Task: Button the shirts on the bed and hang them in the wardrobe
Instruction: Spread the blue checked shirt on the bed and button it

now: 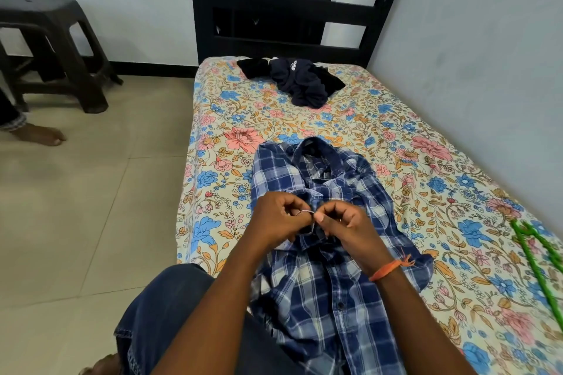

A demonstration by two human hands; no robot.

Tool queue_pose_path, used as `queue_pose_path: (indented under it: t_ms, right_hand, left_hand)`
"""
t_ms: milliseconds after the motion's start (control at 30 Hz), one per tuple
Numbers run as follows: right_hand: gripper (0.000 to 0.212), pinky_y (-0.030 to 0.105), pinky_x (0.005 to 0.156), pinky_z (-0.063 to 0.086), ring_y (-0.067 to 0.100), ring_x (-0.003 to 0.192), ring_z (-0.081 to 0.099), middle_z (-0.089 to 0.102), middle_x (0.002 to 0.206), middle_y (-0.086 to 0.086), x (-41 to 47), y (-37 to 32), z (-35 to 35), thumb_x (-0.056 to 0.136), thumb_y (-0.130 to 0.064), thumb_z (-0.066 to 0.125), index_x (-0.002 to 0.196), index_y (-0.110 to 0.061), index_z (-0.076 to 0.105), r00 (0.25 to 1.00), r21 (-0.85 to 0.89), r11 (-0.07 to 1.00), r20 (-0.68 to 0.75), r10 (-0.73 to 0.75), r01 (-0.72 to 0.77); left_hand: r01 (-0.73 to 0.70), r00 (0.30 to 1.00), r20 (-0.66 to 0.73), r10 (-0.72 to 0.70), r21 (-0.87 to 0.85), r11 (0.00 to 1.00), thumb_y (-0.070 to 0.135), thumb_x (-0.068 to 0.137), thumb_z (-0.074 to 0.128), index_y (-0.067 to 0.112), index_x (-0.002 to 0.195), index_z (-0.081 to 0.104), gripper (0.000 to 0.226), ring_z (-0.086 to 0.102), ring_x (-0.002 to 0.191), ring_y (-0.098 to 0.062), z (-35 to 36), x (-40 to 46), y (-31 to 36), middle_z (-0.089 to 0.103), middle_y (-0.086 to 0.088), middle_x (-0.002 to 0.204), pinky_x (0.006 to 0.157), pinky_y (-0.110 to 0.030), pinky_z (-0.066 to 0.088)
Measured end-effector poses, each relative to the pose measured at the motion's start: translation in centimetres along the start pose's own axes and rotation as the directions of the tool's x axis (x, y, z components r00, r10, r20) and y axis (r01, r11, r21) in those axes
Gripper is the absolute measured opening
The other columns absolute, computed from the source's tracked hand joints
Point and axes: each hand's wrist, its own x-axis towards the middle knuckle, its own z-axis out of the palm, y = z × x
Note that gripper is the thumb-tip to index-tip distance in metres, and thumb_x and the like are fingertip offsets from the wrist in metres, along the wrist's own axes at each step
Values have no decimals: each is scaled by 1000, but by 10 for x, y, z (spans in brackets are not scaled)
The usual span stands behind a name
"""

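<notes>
Both the left hand [278,216] and right hand [341,222] pinch the plaid shirt [320,292] placket mid-chest, lower button fastened; the far dark shirt [298,82] and all hanging remain.

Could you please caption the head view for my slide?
Both hands pinch the plaid shirt placket on the floral bed.

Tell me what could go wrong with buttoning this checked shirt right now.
Both hands, left hand and right hand, pinch the placket of the plaid shirt, which lies rumpled, so a button might go into the wrong hole. The green hanger sits near the bed's right edge and could slide off.
</notes>
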Motion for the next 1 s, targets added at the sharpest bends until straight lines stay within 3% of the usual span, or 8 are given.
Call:
queue_pose_path:
  t_ms: [133, 333, 400, 467, 533, 667, 833, 1000]
  right_hand:
    - [14, 17, 59, 42, 5, 62, 51, 60, 71, -3, 2, 3, -1, 97, -20, 62, 88, -12, 67, 998, -212, 976, -9, -57, 54]
    - [18, 25, 59, 40, 10, 65, 47, 56, 77, 1, 8, 14, 4, 102, -24, 52, 90, -13, 57, 987, -462, 874, 12, -160, 147]
    - [17, 20, 57, 38, 11, 66, 47, 55, 76, -2, 9, 18, 7, 103, -24, 51, 89, -16, 55, 983, -486, 859, -1, -186, 162]
    - [16, 21, 57, 37, 10, 63, 45, 53, 75, -4, 11, 20, 10, 103, -24, 50, 89, -17, 53, 979, -530, 831, -13, -206, 168]
    - [20, 28, 55, 38, 12, 62, 43, 51, 75, -5, 12, 20, 12, 103, -30, 46, 89, -17, 52, 976, -583, 796, -23, -217, 163]
    - [25, 35, 55, 40, 17, 63, 46, 51, 75, -4, 14, 19, 16, 104, -35, 43, 89, -16, 51, 970, -640, 753, -47, -240, 155]
    - [16, 18, 56, 40, 4, 61, 48, 59, 74, -1, 12, 14, 14, 100, -24, 56, 87, -15, 60, 991, -432, 900, -74, -110, 67]
    - [14, 19, 64, 46, 2, 67, 56, 64, 78, -6, 2, 11, 19, 97, -26, 61, 93, -14, 66, 995, -213, 977, -86, -44, 25]
  left_hand:
    - [90, 988, 128, -88, -10, 996, 24, 84, 77, 8, 86, 74, 16, 60, 46, -16, -6, 2, -1, 71, -7, 64, 40, -21, 40]
    - [47, 992, 118, -51, 38, 998, 25, 90, 71, 15, 86, 75, 12, 57, 54, -4, -3, 6, -9, 68, 1, 67, 59, -27, 47]
    - [31, 993, 109, -42, 102, 994, 27, 93, 66, 21, 85, 73, 12, 59, 66, -7, 0, 8, -14, 62, 7, 73, 73, -36, 52]
    - [34, 997, 61, -49, 224, 974, 35, 94, 62, 31, 82, 71, 15, 56, 95, -20, 4, 10, -18, 54, 10, 88, 91, -50, 47]
    - [70, 997, 17, -79, 314, 947, 38, 95, 59, 32, 86, 71, 16, 42, 112, -22, 7, 11, -19, 47, 8, 98, 99, -50, 36]
    - [99, 993, 28, -112, 288, 952, 41, 97, 54, 31, 91, 72, 21, 34, 116, -24, 5, 12, -16, 41, 0, 107, 100, -43, 29]
    - [103, 994, -15, -107, 449, 888, 43, 99, 49, 36, 74, 52, 26, 28, 107, -16, 6, 4, -9, 32, 4, 107, 84, -36, 21]
    - [94, 993, -95, -63, 368, 925, 42, 91, 64, 33, 96, 61, 11, 33, 110, -13, 6, 7, -14, 35, 6, 114, 93, -35, 29]
